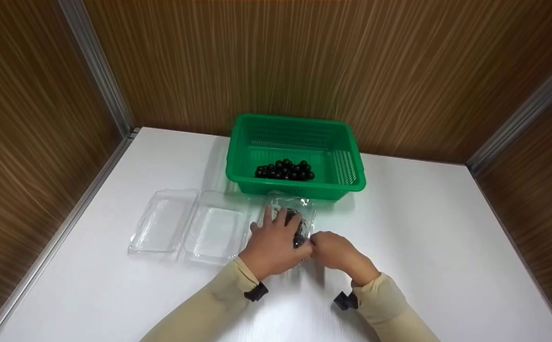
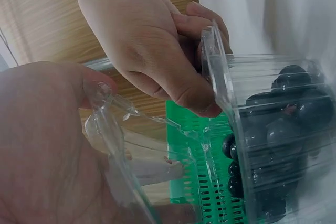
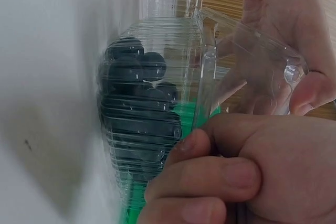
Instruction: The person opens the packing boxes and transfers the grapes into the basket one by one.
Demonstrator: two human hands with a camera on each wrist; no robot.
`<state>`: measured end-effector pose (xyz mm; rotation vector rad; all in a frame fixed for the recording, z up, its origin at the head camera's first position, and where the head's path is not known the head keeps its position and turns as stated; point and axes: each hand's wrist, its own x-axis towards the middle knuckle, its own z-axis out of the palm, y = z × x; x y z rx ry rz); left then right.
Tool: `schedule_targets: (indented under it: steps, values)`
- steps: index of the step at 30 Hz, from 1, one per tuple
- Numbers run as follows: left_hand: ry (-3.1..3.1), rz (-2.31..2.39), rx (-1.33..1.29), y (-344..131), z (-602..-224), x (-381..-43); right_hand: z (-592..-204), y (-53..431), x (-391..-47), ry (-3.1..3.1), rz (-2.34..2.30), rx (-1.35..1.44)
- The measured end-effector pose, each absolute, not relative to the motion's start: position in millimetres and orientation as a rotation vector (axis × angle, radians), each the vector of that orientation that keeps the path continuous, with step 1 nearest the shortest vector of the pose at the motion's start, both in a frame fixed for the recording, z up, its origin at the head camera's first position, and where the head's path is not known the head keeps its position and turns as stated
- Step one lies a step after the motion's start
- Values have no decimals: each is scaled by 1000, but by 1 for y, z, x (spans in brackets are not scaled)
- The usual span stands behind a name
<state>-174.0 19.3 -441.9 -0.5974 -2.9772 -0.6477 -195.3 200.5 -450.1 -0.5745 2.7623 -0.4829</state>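
A clear plastic clamshell box (image 1: 308,205) with a bunch of dark grapes (image 2: 283,135) inside stands in front of the green basket. Its lid (image 3: 262,61) is tilted partway over the base in both wrist views. My left hand (image 1: 273,244) lies over the lid, fingers spread and straight, the thumb at the lid's near corner. With curled fingers and thumb, my right hand (image 1: 335,251) pinches the rim of the box's base at its near right corner. The left palm shows close up beside the lid in the left wrist view.
The green basket (image 1: 299,189) stands against the back wall with more dark grapes (image 1: 285,171) in its front part. Left of my hands, a second clear clamshell (image 1: 216,232) lies unfolded on the white table (image 1: 427,228). Wood-grain panels (image 1: 285,61) enclose the table's back and sides.
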Motion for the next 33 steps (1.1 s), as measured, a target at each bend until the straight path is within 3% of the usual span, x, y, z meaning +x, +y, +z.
schedule_targets:
  steps: [11, 18, 33]
  values:
    - [-3003, -387, -753, 15, -444, -173, -451, 200, -196, 2799, -444, -520]
    - [-2930, -496, -973, 14, -446, -180, -453, 200, -197, 2788, -445, -516]
    - [-2823, -819, -845, 18, -446, -184, -452, 203, -193, 2832, -376, -703]
